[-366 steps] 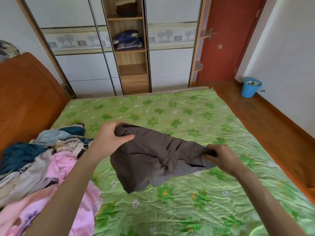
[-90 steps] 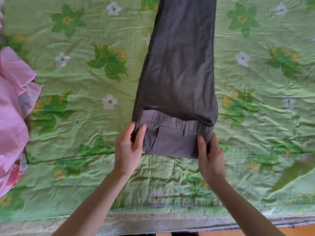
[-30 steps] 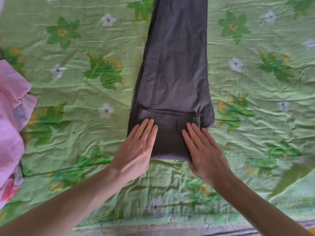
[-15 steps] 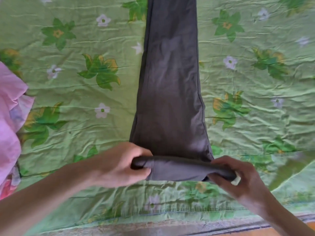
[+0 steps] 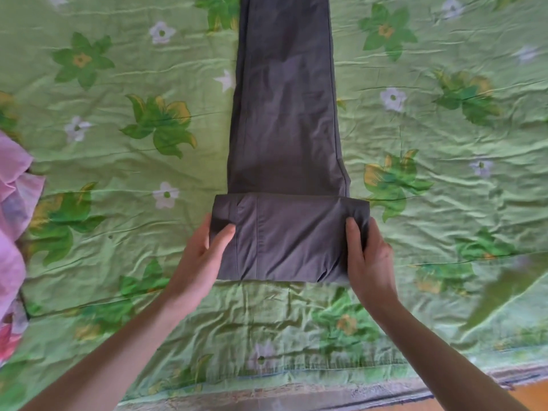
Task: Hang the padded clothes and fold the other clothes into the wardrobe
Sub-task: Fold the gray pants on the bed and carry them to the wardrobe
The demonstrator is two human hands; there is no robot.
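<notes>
Green flowered bedcover (image 5: 118, 173) fills my view. On it lie the grey trousers (image 5: 286, 114), their near end folded over. My left hand (image 5: 204, 256) and right hand (image 5: 370, 259) grip the fold's two sides, thumbs on top, forearms reaching forward.

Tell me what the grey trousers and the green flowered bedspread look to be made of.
Grey trousers: seemingly a thin woven cloth, cotton or a blend; matte, soft creases, stitched seams, and it holds a flat fold where the left hand and right hand grip it. Green flowered bedspread: apparently a light printed fabric with a slight sheen, finely wrinkled all over; the fibre cannot be told.
</notes>
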